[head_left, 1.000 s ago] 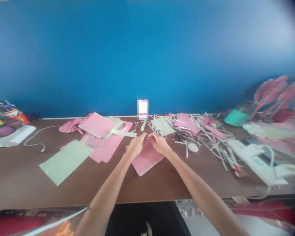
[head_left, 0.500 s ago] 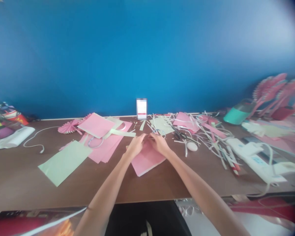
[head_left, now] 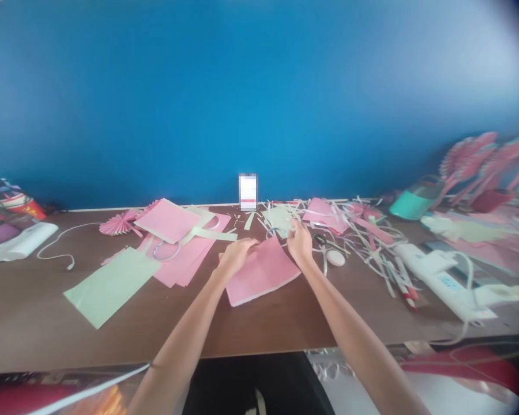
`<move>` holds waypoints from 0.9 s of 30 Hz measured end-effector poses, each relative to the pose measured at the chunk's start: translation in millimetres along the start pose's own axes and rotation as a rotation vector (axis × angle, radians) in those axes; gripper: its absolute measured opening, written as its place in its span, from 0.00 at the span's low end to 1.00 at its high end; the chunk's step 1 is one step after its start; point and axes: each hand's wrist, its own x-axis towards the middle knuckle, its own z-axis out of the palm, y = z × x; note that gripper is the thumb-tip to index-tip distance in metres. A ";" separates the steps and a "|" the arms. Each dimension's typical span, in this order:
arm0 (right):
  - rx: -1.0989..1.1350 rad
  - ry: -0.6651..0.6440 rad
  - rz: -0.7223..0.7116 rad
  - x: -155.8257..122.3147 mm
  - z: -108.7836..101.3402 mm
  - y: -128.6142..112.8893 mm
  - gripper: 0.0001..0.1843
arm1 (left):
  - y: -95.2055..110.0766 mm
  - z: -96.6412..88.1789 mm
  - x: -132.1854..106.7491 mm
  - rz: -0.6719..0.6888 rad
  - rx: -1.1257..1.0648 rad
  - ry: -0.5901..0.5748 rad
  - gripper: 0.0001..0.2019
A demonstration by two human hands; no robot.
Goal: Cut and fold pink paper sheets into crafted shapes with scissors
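Observation:
A stack of pink paper (head_left: 263, 274) lies on the brown table (head_left: 285, 317) in front of me. My left hand (head_left: 237, 255) rests on the stack's upper left edge, fingers curled onto the top sheet. My right hand (head_left: 300, 242) is off the stack's upper right corner, fingers pointing away toward a pale green sheet (head_left: 279, 218) and a small tape ring (head_left: 278, 231). Those fingers are bunched and blurred, so what they hold, if anything, is hidden. Scissors (head_left: 319, 237) lie just right of that hand.
Pink sheets (head_left: 185, 259), a pale green sheet (head_left: 112, 285), a ring (head_left: 162, 249) and a pink paper fan (head_left: 119, 223) lie on the left. Paper strips (head_left: 372, 242), a white oval object (head_left: 336, 257), a glue gun (head_left: 441, 274) and a teal container (head_left: 410, 204) crowd the right.
My hands were together at the stack's top edge. The right hand has moved right and away, and the pink stack has turned and spread out to the right.

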 end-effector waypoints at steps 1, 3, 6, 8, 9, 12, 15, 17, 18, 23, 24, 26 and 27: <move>-0.045 -0.004 0.013 -1.1 2.4 0.2 0.26 | 0.8 -0.5 0.3 0.010 -0.008 -0.004 0.15; -0.112 -0.008 0.008 -3.3 4.9 -1.7 0.30 | 1.4 -1.2 0.8 -0.002 -0.025 -0.001 0.15; -0.044 -0.064 -0.120 -5.5 2.4 -8.1 0.19 | 0.5 -0.6 1.3 -0.025 -0.051 0.002 0.15; 0.092 -0.183 -0.229 -6.4 -1.1 -12.9 0.15 | -0.8 0.6 1.8 -0.053 -0.052 0.001 0.15; 0.158 -0.250 -0.267 -6.8 -2.6 -14.9 0.15 | -1.6 1.2 2.1 -0.064 -0.046 -0.002 0.16; 0.298 -0.385 -0.342 -7.5 -4.8 -18.7 0.11 | -3.8 2.0 2.6 -0.054 -0.018 -0.001 0.16; 0.360 -0.416 -0.403 -6.7 -3.8 -18.5 0.10 | -5.2 1.9 2.3 -0.025 0.019 0.022 0.17; 0.361 -0.425 -0.413 -5.8 -2.3 -16.9 0.09 | -5.6 2.5 2.1 -0.013 0.049 0.031 0.15; 0.350 -0.432 -0.412 -5.5 -1.5 -16.0 0.09 | -5.8 3.1 2.1 -0.006 0.063 0.033 0.14; 0.247 -0.483 -0.387 -5.5 1.2 -12.4 0.08 | -12.4 0.8 4.2 -0.069 0.159 0.224 0.14; 0.226 -0.489 -0.375 -5.7 0.9 -12.3 0.09 | -16.3 -1.8 4.6 -0.129 0.195 0.323 0.15; 0.187 -0.511 -0.353 -6.4 -0.6 -12.9 0.09 | -27.4 -8.8 4.3 -0.297 0.299 0.549 0.15; 0.175 -0.529 -0.352 -6.7 -1.8 -13.5 0.08 | -34.5 -12.6 3.6 -0.401 0.353 0.642 0.15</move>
